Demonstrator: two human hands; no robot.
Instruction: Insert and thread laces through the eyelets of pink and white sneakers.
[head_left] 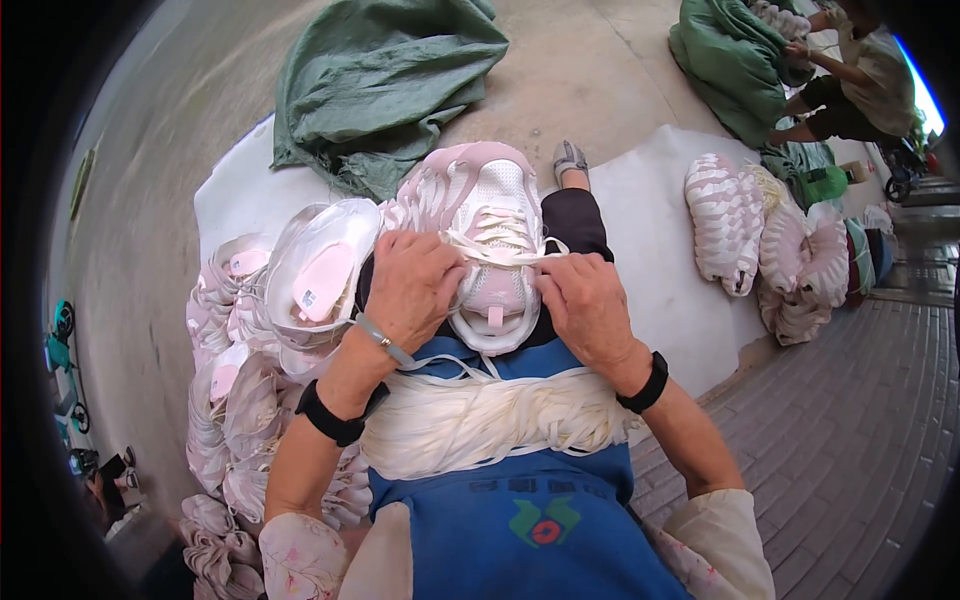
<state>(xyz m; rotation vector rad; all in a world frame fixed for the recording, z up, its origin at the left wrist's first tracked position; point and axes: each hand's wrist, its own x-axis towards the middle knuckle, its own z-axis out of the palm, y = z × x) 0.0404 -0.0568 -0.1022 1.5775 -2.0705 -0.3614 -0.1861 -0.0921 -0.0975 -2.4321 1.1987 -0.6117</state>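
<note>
A pink-and-white sneaker upper (487, 288) rests on my lap, its heel opening towards me. Cream shoelace (500, 226) zigzags up its front, and a length of it crosses the top in a loose loop. My left hand (412, 285) pinches this lace at the left of the tongue. On the other side, my right hand (590, 305) has fingers closed on the lace. The exact fingertip grip is partly hidden. A thick bundle of cream laces (490, 420) lies across my blue apron (500, 510), with strands running up towards my left hand.
Beside my left leg are piled shoe uppers (250, 410) and a white tub-like container (283, 285) with pink insoles. A green sack (390, 80) lies ahead on white sheeting (660, 220). More stacked uppers (722, 220) stand right. A person (865, 80) handles another green sack (730, 65).
</note>
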